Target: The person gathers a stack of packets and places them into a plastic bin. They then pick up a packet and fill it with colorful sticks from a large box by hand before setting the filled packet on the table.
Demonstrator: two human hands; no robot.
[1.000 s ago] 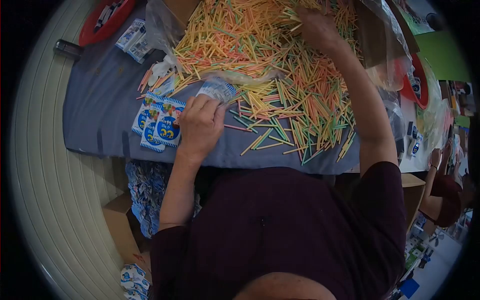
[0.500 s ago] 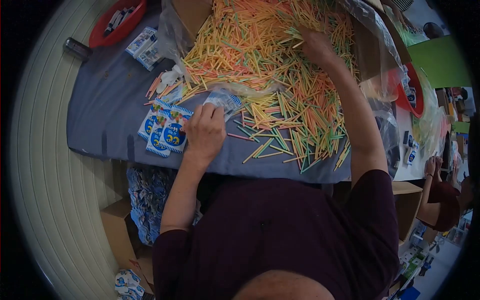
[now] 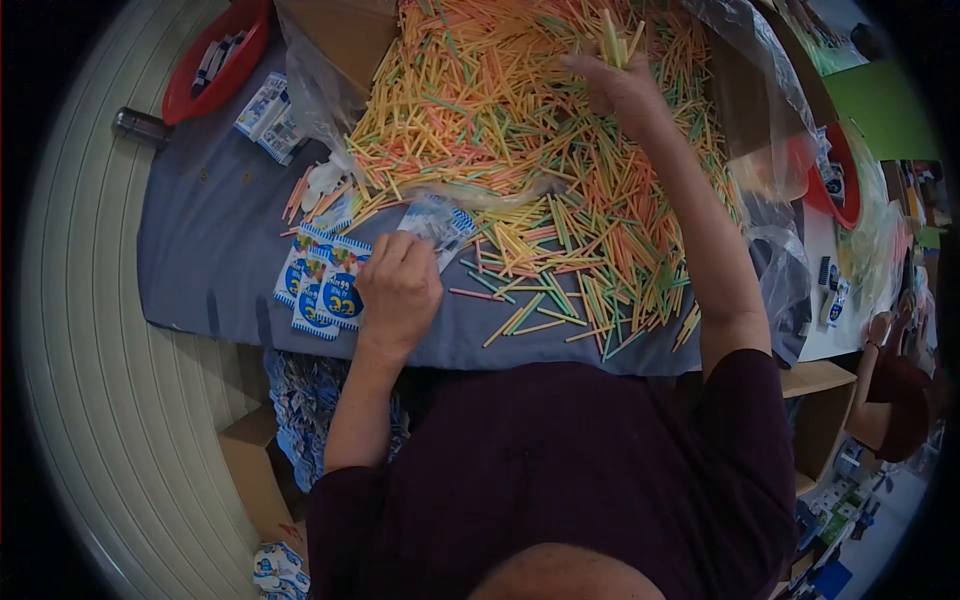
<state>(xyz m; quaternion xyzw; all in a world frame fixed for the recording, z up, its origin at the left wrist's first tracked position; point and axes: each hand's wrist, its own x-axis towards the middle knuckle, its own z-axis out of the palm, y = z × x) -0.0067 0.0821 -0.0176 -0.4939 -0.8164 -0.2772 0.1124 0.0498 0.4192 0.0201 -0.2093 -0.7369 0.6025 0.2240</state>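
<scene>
A clear-and-blue plastic packet (image 3: 438,226) is pinched in my left hand (image 3: 399,285), low over the grey cloth. Just left of that hand lie several printed blue-and-white packets (image 3: 343,290), overlapping one another. My right hand (image 3: 622,88) is at the far part of a big heap of thin coloured sticks (image 3: 480,110), in yellow, orange, pink and green. Its fingers close round a small bunch of sticks (image 3: 614,42) that points upward. Loose sticks (image 3: 535,310) are scattered on the cloth between my hands and the near edge.
A red basket (image 3: 178,92) with packets stands at the far left, near a dark cylinder (image 3: 140,127). More packets (image 3: 270,115) lie beside clear plastic. Another red basket (image 3: 848,190) is at right, with another person's arm (image 3: 872,400) beyond. Cardboard boxes (image 3: 822,420) stand below.
My right hand has lifted a little from the heap and turned, its bunch of sticks now pointing up. My left hand stays at the packet. The whole view has shifted slightly.
</scene>
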